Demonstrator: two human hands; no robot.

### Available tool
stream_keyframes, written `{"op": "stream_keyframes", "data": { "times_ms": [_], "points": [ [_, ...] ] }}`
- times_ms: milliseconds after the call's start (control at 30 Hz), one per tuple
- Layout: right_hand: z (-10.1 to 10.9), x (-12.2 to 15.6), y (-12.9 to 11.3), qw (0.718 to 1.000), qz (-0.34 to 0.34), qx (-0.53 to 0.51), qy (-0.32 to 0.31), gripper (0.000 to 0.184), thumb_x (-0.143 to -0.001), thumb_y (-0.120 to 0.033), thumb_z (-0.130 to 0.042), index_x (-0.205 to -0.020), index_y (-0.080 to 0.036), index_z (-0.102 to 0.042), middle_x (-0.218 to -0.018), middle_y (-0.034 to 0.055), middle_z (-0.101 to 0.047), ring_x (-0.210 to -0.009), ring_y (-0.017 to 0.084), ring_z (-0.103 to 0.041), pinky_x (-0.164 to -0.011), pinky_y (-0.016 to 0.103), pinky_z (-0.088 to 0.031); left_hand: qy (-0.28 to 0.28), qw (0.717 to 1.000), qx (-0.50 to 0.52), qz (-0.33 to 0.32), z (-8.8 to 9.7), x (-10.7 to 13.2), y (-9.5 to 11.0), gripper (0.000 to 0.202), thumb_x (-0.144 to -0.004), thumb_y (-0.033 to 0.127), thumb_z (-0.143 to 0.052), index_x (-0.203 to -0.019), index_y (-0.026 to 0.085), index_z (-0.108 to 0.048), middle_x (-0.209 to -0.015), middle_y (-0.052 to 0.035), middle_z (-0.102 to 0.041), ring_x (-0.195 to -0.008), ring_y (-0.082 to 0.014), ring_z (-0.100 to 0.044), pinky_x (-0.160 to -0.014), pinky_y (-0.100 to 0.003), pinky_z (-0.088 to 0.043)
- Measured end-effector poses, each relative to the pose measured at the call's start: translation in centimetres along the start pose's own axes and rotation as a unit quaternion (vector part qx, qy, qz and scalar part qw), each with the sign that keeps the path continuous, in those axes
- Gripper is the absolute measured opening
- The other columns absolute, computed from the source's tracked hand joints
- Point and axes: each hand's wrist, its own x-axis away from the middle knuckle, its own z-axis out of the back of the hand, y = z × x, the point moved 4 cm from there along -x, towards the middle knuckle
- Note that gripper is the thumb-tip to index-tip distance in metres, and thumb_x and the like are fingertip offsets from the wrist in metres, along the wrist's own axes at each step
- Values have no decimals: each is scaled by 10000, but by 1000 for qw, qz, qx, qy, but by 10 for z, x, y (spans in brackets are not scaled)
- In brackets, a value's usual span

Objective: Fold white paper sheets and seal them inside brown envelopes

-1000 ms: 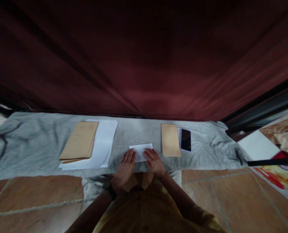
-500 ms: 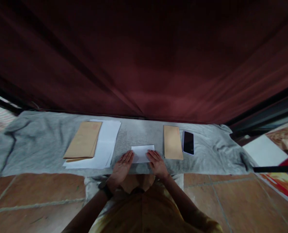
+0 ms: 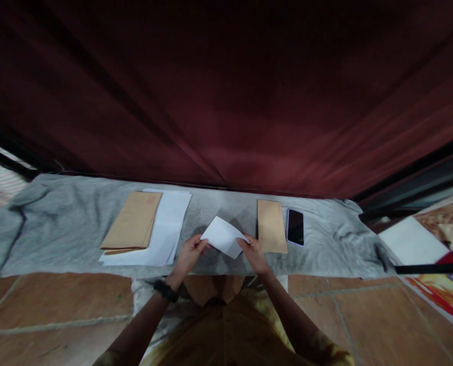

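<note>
A folded white sheet of paper [image 3: 225,237] is held up between my two hands, turned at a slant above the grey cloth. My left hand [image 3: 190,251] pinches its left corner between thumb and fingers. At the opposite corner, my right hand [image 3: 252,252] grips with the thumb on top and the fingers underneath. A single brown envelope [image 3: 272,226] lies just right of my right hand. To the left, a small pile of brown envelopes [image 3: 131,219] rests partly over a stack of white paper sheets [image 3: 172,216].
A phone [image 3: 295,227] lies face up beside the single envelope. The grey cloth [image 3: 333,239] covers the narrow work surface. Dark red fabric [image 3: 226,112] hangs right behind it. Printed sheets [image 3: 413,241] show at far right, behind a dark bar.
Both hands were flat on the folded paper on the cloth. Now they have lifted it by opposite corners and turned it aslant.
</note>
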Motion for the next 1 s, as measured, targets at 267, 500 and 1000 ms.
{"op": "stream_keyframes", "data": {
  "times_ms": [267, 500, 1000],
  "points": [
    [-12, -3, 22, 994, -15, 93, 50, 252, -876, -386, -628, -1046, -207, -679, -904, 48, -761, -836, 216, -712, -710, 287, -554, 54, 995, 26, 80, -19, 10, -19, 355, -737, 546, -594, -783, 195, -575, -649, -33, -691, -522, -154, -611, -496, -259, -433],
    [-15, -12, 27, 953, 35, 286, 92, 238, -943, -264, -527, -1137, -234, -662, -870, 58, -767, -775, 232, -734, -651, 268, -521, 127, 985, -89, 77, -6, 16, -22, 257, -852, 343, -561, -1049, 182, -599, -665, -9, -662, -646, -216, -674, -593, -319, -504],
    [-14, -14, 40, 965, 32, 249, 80, 262, -963, -336, -469, -1069, -220, -678, -884, 73, -751, -790, 245, -716, -698, 310, -551, 73, 800, -542, -246, -49, 27, -28, 524, -1000, 316, -368, -1450, 93, -519, -1519, -178, -525, -1449, -273, -453, -1198, -477, -360]
  ]
}}
